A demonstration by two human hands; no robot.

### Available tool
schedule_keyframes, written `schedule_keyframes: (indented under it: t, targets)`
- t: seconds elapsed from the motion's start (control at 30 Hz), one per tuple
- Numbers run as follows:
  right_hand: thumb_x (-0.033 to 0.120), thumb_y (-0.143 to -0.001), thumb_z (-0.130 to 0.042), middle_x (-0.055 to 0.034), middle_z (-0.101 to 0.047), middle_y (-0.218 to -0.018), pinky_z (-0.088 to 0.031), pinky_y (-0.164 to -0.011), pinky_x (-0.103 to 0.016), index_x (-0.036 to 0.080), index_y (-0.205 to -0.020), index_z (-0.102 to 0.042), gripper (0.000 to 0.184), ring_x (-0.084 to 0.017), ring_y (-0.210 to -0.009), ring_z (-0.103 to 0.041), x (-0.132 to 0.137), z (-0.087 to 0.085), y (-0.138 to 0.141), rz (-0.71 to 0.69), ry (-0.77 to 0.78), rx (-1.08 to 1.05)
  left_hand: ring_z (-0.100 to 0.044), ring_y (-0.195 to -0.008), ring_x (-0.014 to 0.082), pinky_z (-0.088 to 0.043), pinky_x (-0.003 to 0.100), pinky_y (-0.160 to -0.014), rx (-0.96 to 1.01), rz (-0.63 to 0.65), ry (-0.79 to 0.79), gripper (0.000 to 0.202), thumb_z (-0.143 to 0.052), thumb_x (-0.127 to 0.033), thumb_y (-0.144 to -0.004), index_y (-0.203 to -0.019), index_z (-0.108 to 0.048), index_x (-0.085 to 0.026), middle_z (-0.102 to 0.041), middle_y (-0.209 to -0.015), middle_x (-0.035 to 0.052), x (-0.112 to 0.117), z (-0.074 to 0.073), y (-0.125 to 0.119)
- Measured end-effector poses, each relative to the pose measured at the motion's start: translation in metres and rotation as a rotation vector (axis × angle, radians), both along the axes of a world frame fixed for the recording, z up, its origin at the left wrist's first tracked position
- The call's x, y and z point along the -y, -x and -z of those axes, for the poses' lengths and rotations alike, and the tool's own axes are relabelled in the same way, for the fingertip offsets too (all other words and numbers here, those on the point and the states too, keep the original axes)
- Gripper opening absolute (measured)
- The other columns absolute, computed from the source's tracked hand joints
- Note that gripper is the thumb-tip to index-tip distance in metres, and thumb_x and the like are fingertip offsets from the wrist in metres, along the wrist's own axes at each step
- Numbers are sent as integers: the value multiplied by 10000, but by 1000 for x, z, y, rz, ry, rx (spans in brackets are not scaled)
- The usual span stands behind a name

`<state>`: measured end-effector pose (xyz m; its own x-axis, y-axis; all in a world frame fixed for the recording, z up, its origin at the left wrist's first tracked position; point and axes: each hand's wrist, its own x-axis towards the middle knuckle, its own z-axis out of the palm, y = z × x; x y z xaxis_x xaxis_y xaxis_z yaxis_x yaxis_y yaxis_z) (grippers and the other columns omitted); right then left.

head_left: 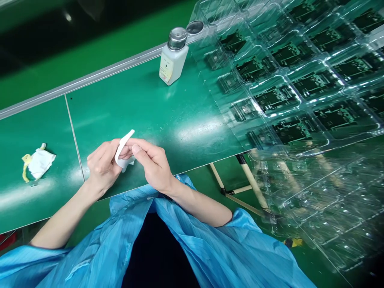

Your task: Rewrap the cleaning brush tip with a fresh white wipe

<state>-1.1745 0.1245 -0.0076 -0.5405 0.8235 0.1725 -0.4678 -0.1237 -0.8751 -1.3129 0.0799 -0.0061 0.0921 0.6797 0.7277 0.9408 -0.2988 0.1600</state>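
A folded white wipe is between my two hands, over the front edge of the green table. Its upper end sticks up past the fingers, and a loose corner hangs below. My left hand is closed around the wipe's left side, its fingertips partly hidden. From the right, my right hand pinches toward the same wipe, thumb bent over the fingers. Whether anything else lies inside the wipe is hidden.
A white pump bottle with a metal cap stands at the back. Clear blister trays with circuit boards cover the right side. More clear trays sit lower right, by a pipe frame. Crumpled white and yellow scraps lie left.
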Motion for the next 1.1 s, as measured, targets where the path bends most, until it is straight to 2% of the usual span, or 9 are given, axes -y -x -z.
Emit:
schedule_keyframes:
  t: [0.1, 0.23, 0.33, 0.4, 0.6, 0.8, 0.97, 1.03, 1.1]
  targets:
    - [400, -874, -611, -25, -696, -844, -549, -785, -283, 177, -890, -604, 223, -130, -816, -673, -4, 0, 0, -44, 17, -42, -479, -518, 82, -353, 214, -525, 159, 40, 65, 55, -614, -167, -834, -793, -650, -171, -558, -587, -31, 4, -1, -5]
    - [384, -827, -681, 33, -673, -683, -544, -643, -246, 207, -844, -468, 278, -100, -618, -653, -6, -3, 3, -69, 123, -108, -438, -501, 70, -339, 209, -502, 315, 46, 129, 101, -584, -171, -840, -761, -647, -169, -545, -577, -39, 8, -1, -10]
    - [421, -790, -709, 88, -613, -562, -493, -528, -212, 229, -845, -392, 375, -83, -483, -580, -6, -6, 5, -59, 189, -58, -413, -478, 55, -317, 194, -475, 373, 82, 162, 182, -522, -115, -860, -714, -620, -162, -521, -549, -42, 10, -3, -13]
    - [442, -757, -732, 120, -537, -496, -422, -460, -189, 227, -860, -419, 393, -65, -415, -488, -6, -8, 5, -17, 187, 17, -374, -455, 48, -291, 187, -451, 391, 91, 167, 226, -507, -109, -868, -662, -582, -160, -474, -516, -50, 12, -4, -14]
    - [356, -764, -693, 78, -413, -543, -346, -486, -212, 172, -705, -603, 214, -52, -500, -368, -6, -12, 6, 115, 50, 110, -391, -446, 54, -310, 186, -444, 453, 87, 199, 237, -568, -189, -870, -635, -577, -162, -487, -512, -47, 14, -3, -14]
    - [353, -779, -676, 80, -318, -514, -315, -506, -226, 182, -532, -445, 379, -52, -509, -302, -10, -10, 7, 199, -60, 201, -426, -449, 66, -356, 186, -445, 559, 51, 281, 230, -563, -270, -894, -718, -657, -157, -534, -537, -24, 17, 2, -14]
    - [354, -808, -663, 75, -347, -501, -331, -517, -233, 186, -529, -447, 391, -59, -504, -337, -15, -19, 1, 212, -192, 257, -494, -476, 78, -402, 190, -465, 611, 148, 313, 180, -594, -297, -892, -818, -708, -179, -594, -581, -17, 13, -3, -11]
    - [353, -820, -659, 62, -401, -520, -358, -536, -240, 186, -553, -494, 355, -68, -516, -372, -17, -27, -3, 241, -255, 270, -578, -565, 104, -470, 209, -535, 590, 188, 308, 156, -593, -289, -896, -931, -714, -199, -661, -687, 4, 10, -6, -7]
    - [359, -832, -649, 46, -447, -546, -379, -552, -248, 189, -597, -546, 308, -79, -532, -405, -20, -36, -7, 301, -322, 306, -667, -788, 163, -550, 278, -705, 562, 173, 231, 224, -573, -285, -906, -1094, -675, -219, -713, -912, 51, 9, -9, -4]
